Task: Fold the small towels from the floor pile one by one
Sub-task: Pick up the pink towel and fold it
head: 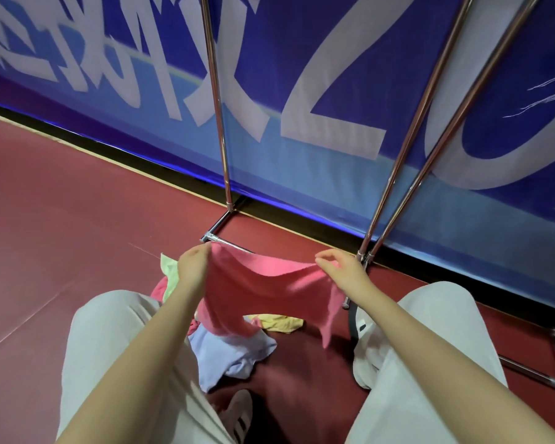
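Note:
A pink towel [263, 293] hangs spread in the air between my hands, sagging in the middle. My left hand [194, 262] pinches its top left corner. My right hand [340, 267] pinches its top right corner. Below it on the red floor lies the pile: a light blue towel [234, 354], a yellow towel [279, 323], a pale green towel [170, 272] and another pink one [159, 290] partly hidden behind my left arm.
My knees in light trousers [109, 331] frame the pile, with a striped shoe [237, 415] between them. Chrome stand poles [220, 139] and floor bars [526, 371] rise in front of a blue banner [334, 91]. Red floor [45, 219] lies open to the left.

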Demonstrator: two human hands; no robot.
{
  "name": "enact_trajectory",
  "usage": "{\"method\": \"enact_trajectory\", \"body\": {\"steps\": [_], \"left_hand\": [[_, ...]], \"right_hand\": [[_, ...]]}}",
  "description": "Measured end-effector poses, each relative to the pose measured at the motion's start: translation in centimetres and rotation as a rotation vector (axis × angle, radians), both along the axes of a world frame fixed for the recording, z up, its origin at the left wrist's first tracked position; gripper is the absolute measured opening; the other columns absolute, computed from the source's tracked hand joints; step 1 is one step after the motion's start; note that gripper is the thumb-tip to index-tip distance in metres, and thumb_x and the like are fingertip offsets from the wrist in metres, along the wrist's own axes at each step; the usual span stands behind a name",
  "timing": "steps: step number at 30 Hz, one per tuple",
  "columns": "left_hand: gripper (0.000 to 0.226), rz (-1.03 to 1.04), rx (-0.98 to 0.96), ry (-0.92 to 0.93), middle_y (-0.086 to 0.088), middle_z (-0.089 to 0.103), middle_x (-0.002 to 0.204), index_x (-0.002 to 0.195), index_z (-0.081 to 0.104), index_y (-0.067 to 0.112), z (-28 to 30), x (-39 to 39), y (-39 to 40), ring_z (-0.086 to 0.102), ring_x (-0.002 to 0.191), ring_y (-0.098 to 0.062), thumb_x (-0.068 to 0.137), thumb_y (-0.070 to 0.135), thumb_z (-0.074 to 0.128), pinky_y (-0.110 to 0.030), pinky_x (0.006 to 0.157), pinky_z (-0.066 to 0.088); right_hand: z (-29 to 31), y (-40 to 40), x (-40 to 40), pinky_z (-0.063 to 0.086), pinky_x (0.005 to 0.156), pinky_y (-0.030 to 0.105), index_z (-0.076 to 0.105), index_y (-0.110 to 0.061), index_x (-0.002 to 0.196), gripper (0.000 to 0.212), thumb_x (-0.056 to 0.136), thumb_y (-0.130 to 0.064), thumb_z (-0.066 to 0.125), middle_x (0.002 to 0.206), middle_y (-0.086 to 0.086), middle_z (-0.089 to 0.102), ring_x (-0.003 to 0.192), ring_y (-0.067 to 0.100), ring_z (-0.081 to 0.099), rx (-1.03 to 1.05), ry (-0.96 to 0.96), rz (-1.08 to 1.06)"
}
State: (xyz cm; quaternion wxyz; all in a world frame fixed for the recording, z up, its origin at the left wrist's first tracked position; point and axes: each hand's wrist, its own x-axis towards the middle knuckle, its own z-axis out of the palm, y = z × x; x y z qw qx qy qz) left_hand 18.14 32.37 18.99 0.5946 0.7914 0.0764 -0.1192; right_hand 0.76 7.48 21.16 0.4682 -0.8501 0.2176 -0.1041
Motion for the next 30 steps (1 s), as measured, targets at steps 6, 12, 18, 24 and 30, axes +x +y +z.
{"method": "enact_trajectory", "body": {"steps": [6, 12, 18, 24, 30], "left_hand": [[0.02, -0.393, 0.046, -0.301, 0.015, 0.062, 0.078, 0.087, 0.069, 0.016, 5.2, -5.1, -2.8, 0.053, 0.073, 0.006, 0.097, 0.013, 0.052, -0.009, 0.07, 0.04], [0.026, -0.465, -0.037, -0.339, 0.02, 0.065, 0.076, 0.083, 0.068, 0.023, 6.2, -6.6, -1.6, 0.056, 0.072, 0.011, 0.099, 0.013, 0.051, -0.005, 0.07, 0.041], [0.029, -0.544, -0.017, -0.342, 0.026, 0.067, 0.076, 0.082, 0.067, 0.031, 5.2, -7.0, -0.8, 0.057, 0.076, 0.014, 0.099, 0.013, 0.051, -0.007, 0.075, 0.042], [0.032, -0.595, -0.017, -0.38, 0.029, 0.06, 0.064, 0.075, 0.062, 0.025, 4.7, -6.9, -1.2, 0.052, 0.065, 0.012, 0.099, 0.008, 0.05, -0.007, 0.066, 0.038], [0.023, -0.559, 0.065, -0.373, 0.024, 0.06, 0.064, 0.075, 0.065, 0.019, 3.8, -5.4, -0.8, 0.051, 0.064, 0.007, 0.096, 0.015, 0.057, -0.009, 0.063, 0.039]], "right_hand": [[1.2, 5.0, 2.0, 0.038, 0.057, 0.006, 0.063, -0.017, 0.114, 0.024, 0.09, -0.016, 0.063, 0.081, -0.014, 0.058, 0.058, -0.014, 0.054, 0.185, -0.119, 0.071], [0.6, 7.4, 3.3, 0.043, 0.085, 0.012, 0.066, -0.024, 0.107, 0.026, 0.083, -0.016, 0.071, 0.102, -0.014, 0.065, 0.097, 0.0, 0.059, 0.134, -0.015, 0.231], [-0.4, 7.9, 3.7, 0.04, 0.083, 0.017, 0.065, -0.025, 0.115, 0.029, 0.086, -0.024, 0.068, 0.107, -0.011, 0.066, 0.098, 0.005, 0.058, 0.056, -0.002, 0.225], [-0.8, 8.2, 3.7, 0.038, 0.067, 0.019, 0.067, -0.018, 0.081, 0.01, 0.089, -0.014, 0.062, 0.071, -0.007, 0.058, 0.066, -0.003, 0.047, 0.105, -0.008, 0.302], [-0.7, 7.2, 3.8, 0.037, 0.064, 0.028, 0.065, -0.013, 0.073, 0.02, 0.092, -0.015, 0.058, 0.07, 0.003, 0.053, 0.069, 0.01, 0.045, 0.199, -0.061, 0.178]]}}
